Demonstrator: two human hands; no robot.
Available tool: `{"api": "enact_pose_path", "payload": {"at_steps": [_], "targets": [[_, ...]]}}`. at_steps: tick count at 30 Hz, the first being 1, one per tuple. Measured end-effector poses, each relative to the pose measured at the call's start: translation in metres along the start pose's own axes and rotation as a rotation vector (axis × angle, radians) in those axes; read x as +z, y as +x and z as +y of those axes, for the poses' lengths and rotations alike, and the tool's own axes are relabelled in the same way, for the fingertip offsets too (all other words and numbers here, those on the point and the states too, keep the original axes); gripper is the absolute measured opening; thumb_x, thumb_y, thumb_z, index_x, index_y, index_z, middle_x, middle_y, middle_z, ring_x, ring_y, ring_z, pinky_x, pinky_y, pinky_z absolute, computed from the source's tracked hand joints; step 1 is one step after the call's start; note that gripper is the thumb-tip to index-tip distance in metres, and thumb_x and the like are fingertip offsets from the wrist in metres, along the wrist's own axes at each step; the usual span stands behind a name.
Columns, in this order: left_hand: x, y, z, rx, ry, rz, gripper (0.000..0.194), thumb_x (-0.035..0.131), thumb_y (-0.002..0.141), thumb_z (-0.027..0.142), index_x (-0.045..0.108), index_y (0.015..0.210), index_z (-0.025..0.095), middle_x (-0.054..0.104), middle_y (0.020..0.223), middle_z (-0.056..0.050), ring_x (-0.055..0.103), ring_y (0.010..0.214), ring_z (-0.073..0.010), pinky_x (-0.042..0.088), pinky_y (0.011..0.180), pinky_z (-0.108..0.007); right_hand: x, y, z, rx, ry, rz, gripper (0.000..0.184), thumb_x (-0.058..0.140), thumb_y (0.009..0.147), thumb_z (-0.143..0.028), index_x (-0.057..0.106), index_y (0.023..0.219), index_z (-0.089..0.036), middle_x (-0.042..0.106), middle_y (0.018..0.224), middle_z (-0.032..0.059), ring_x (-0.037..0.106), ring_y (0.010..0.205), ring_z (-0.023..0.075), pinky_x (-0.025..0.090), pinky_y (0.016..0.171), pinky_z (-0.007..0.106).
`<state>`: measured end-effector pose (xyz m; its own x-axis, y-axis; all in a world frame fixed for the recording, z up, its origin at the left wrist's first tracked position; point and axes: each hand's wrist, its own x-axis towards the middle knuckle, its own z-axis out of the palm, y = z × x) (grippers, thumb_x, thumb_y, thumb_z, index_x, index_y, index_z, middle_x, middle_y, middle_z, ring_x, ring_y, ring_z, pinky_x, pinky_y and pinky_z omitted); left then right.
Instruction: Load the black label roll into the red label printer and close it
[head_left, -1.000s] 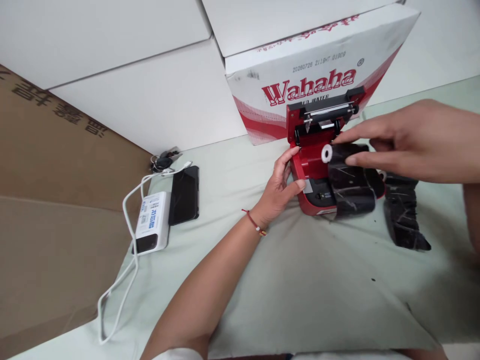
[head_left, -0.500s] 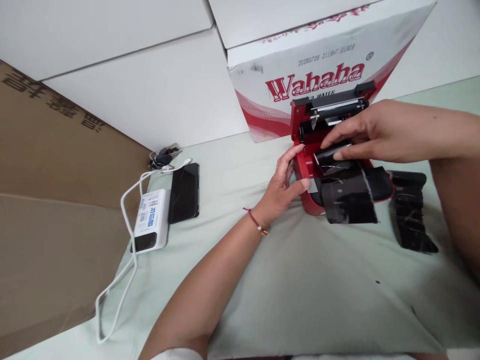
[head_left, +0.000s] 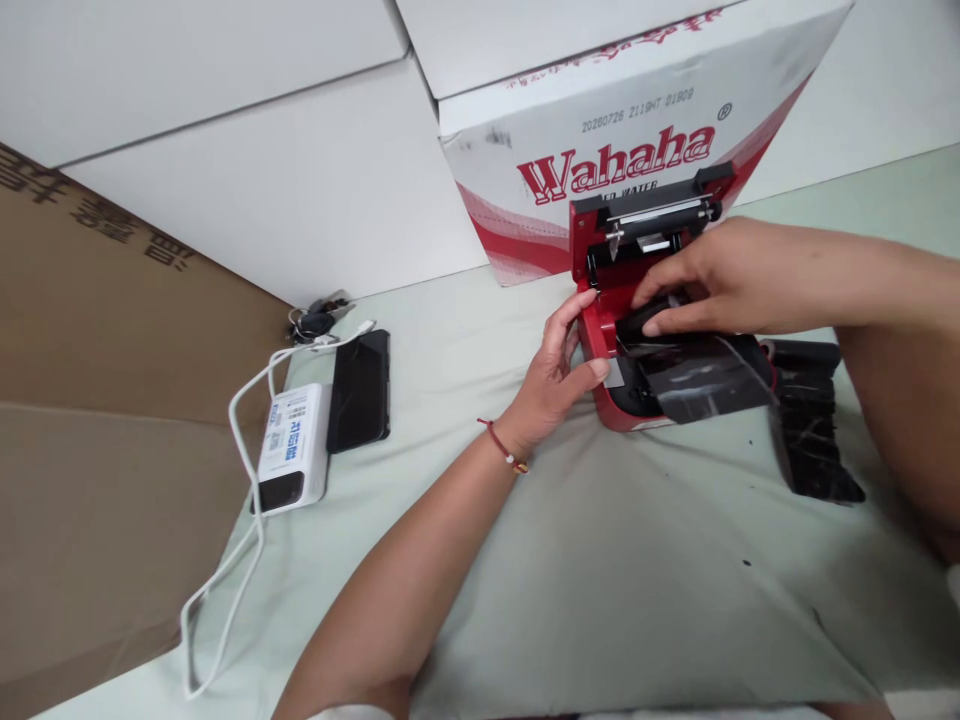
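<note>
A small red and black label printer (head_left: pixel 604 408) sits on the cloth with its lid raised. My left hand (head_left: pixel 559 372) grips its left side, thumb on the front corner and fingers at the rear edge. Inside the printer, my right hand (head_left: pixel 694 285) holds a roll of black ribbon (head_left: pixel 636 322) between thumb and fingers. A loose black strip (head_left: pixel 705 380) runs from the roll over the front of the printer. The roll's far end is hidden beneath my right hand. Right of the printer, another crumpled length of black ribbon (head_left: pixel 814 430) hangs from a roll.
Behind the printer stands a white and red carton (head_left: pixel 637 110). To the left lie a black phone (head_left: pixel 360 390), a white power bank (head_left: pixel 289 440) with a white cable (head_left: pixel 244 420), and keys (head_left: pixel 315 318). A brown cardboard box (head_left: pixel 105 420) borders the left side.
My right hand has lowered the ribbon roll deeper into the printer. The loose strip has shifted up and right, exposing more of the printer's front. The whole view has moved slightly.
</note>
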<state>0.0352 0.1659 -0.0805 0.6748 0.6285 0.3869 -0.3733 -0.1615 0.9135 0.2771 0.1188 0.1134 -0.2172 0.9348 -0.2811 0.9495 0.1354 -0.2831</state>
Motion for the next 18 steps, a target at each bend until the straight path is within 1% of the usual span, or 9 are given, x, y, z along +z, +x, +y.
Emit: {"api": "enact_pose_path", "payload": {"at_steps": [2,4,7,9,12,15,18], "targets": [[0.001,0.0,0.001,-0.01,-0.008,0.006,0.091,0.083,0.098,0.073,0.042,0.173,0.046,0.039,0.189,-0.006,0.042,0.177,-0.0389,0.031,0.148,-0.065,-0.004,-0.005,0.01,-0.029,0.079,0.015,0.049,0.068,0.107,-0.055,0.086,0.141,-0.024,0.085,0.102,0.0025,0.07,0.085,0.0164,0.049,0.082,0.034],[0.001,0.0,0.002,-0.015,-0.004,0.006,0.091,0.083,0.098,0.073,0.041,0.174,0.045,0.038,0.19,-0.006,0.042,0.177,-0.0395,0.031,0.148,-0.065,-0.006,-0.008,0.015,-0.071,0.162,0.015,0.056,0.064,0.109,-0.06,0.082,0.15,-0.026,0.085,0.107,0.0004,0.072,0.091,0.0166,0.05,0.087,0.033],[0.002,0.0,0.004,-0.012,0.019,0.01,0.09,0.081,0.1,0.073,0.041,0.174,0.043,0.036,0.191,-0.007,0.039,0.179,-0.0398,0.029,0.149,-0.064,-0.003,-0.006,0.012,-0.068,0.199,-0.014,0.055,0.065,0.11,-0.054,0.08,0.154,-0.025,0.086,0.113,-0.0006,0.074,0.095,0.0174,0.051,0.089,0.033],[0.002,-0.001,0.004,-0.008,0.028,0.014,0.089,0.08,0.1,0.073,0.041,0.174,0.042,0.036,0.192,-0.007,0.038,0.18,-0.0399,0.03,0.149,-0.064,0.001,-0.002,0.004,-0.035,0.133,-0.062,0.047,0.069,0.107,-0.043,0.083,0.15,-0.027,0.087,0.112,-0.0007,0.074,0.093,0.0176,0.051,0.088,0.033],[0.002,-0.001,0.006,-0.006,0.031,0.004,0.089,0.078,0.101,0.074,0.039,0.175,0.043,0.036,0.192,-0.006,0.037,0.18,-0.0401,0.03,0.149,-0.064,0.007,0.002,-0.008,0.02,-0.053,-0.11,0.042,0.069,0.105,-0.03,0.086,0.143,-0.034,0.087,0.105,-0.0018,0.073,0.085,0.0185,0.049,0.084,0.035],[0.002,-0.001,0.007,-0.005,0.026,-0.003,0.087,0.077,0.103,0.073,0.039,0.175,0.043,0.035,0.193,-0.006,0.036,0.181,-0.0399,0.029,0.15,-0.064,0.009,0.003,-0.01,0.062,-0.165,-0.142,0.04,0.069,0.104,-0.032,0.086,0.139,-0.04,0.086,0.1,-0.0037,0.07,0.08,0.0197,0.047,0.081,0.037],[0.003,-0.001,0.008,-0.002,0.002,0.002,0.087,0.078,0.102,0.071,0.041,0.175,0.042,0.036,0.193,-0.007,0.037,0.181,-0.0403,0.028,0.15,-0.064,0.009,0.002,-0.005,0.054,-0.179,-0.161,0.039,0.067,0.105,-0.041,0.086,0.14,-0.04,0.086,0.105,-0.0015,0.072,0.083,0.0225,0.048,0.082,0.039]]}}
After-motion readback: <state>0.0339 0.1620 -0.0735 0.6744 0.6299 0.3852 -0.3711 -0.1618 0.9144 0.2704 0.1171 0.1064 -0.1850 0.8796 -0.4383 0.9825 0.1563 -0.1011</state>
